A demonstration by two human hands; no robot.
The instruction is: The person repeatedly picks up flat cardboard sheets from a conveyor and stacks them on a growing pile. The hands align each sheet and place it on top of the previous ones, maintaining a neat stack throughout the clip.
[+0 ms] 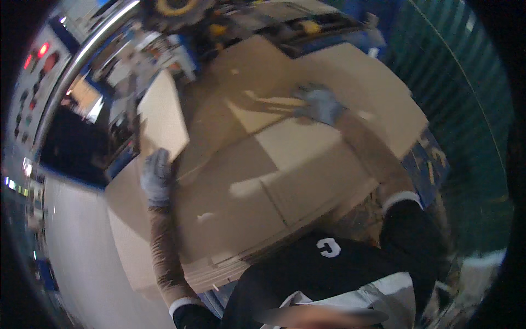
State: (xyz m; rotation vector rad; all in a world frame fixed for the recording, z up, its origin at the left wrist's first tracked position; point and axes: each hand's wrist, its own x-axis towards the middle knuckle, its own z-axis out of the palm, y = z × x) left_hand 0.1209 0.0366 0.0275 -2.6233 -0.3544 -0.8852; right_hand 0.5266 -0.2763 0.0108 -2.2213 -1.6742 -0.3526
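A stack of brown cardboard sheets (230, 219) lies in front of me, with creases and cut lines across the top one. My left hand (157, 178), in a grey glove, is closed on the lower edge of a raised, light-coloured cardboard flap (163, 118) at the left. My right hand (320, 104), gloved too, is over the far right part of the cardboard. Its fingers are closed around the end of a narrow cardboard strip (274, 103) pointing left. Motion blur hides whether this strip is loose or part of the sheet.
Dark machinery with a round wheel-like part (178, 6) stands beyond the stack. A metal rail (82, 60) and a control panel with a red light (44, 49) are at the far left. Green ribbed sheeting (460, 109) hangs at the right. Cardboard scraps (430, 164) lie beside the stack.
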